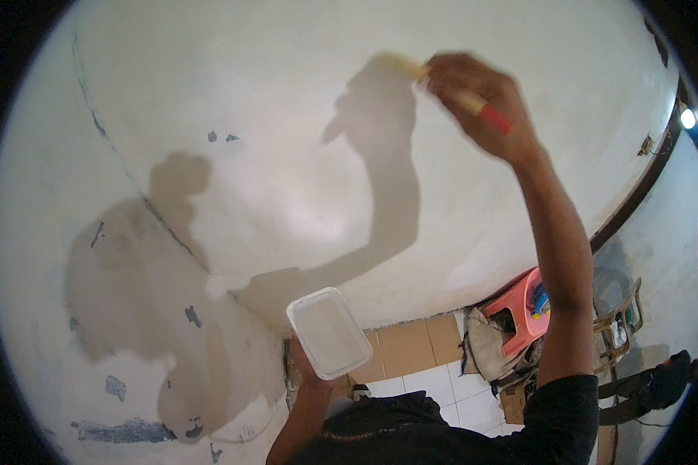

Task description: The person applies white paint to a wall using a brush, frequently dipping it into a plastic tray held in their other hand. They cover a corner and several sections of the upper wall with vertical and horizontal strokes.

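My right hand point(485, 101) is raised high, gripping a wooden paintbrush point(495, 118) with a red-ended handle. Its pale bristles are at or very near the white wall point(279, 101), blurred, and cast a shadow with my hand and arm. Low in the middle, my left hand point(306, 360) holds a white rectangular tub point(329, 332) of pale, smooth contents, its fingers partly hidden beneath it. A long crack and several grey flaked patches mark the wall on the left, where a corner seems to run down.
Below are cardboard sheets point(411, 343) on white floor tiles point(399, 387). At lower right stand a pink plastic stool point(520, 298), a beige sack point(485, 341) and a metal-framed chair point(628, 318). A dark beam edges the wall on the right, near a lit lamp point(687, 118).
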The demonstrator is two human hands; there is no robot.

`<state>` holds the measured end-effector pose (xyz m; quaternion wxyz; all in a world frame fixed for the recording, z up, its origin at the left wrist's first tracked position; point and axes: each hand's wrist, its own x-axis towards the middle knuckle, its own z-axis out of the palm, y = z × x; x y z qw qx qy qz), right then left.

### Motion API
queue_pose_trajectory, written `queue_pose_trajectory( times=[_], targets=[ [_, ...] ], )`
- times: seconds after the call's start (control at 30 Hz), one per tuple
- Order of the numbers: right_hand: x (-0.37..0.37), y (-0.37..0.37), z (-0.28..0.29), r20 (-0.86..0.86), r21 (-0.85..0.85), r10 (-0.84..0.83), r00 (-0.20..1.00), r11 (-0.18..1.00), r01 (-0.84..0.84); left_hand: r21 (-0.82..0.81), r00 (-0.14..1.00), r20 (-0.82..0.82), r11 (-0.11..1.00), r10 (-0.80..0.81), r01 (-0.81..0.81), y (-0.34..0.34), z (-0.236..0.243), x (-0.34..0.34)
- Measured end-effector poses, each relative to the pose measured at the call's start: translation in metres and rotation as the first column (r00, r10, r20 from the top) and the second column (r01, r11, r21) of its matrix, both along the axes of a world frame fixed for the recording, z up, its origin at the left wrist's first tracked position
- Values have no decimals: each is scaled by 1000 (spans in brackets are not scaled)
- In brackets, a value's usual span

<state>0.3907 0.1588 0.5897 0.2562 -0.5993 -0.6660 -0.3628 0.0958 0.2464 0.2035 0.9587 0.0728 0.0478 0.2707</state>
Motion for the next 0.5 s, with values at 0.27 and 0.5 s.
queue_pose_trajectory(
  times=[0.27, 0.5],
  targets=[
    [29, -4, -161, 503, -156, -134, 854, 957, 242, 16, 998, 54, 1000, -12, 11, -10, 12, -2],
    [9, -26, -181, 71, -578, -56, 996, 811, 86, 76, 998, -59, 997, 16, -11, -7, 17, 2]
  ],
)
